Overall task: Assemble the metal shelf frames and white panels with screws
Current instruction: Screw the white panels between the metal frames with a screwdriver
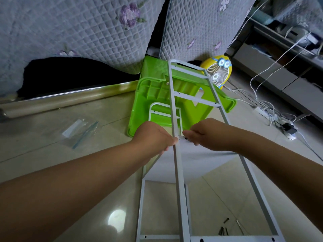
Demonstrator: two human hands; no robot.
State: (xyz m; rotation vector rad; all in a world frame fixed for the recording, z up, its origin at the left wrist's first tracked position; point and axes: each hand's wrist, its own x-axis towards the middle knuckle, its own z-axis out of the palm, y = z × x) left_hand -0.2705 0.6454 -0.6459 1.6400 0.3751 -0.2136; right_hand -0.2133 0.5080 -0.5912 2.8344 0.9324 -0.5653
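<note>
Right hand (pixel 209 135) — perhaps screw (pixel 186 138) — at frame (pixel 180 180)

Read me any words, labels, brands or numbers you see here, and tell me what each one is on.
No text can be read.
The plastic bag holds a white strip, too blurred to tell if printed.
The fan shows only a cartoon face.
The frame and green stool show no marks.
</note>
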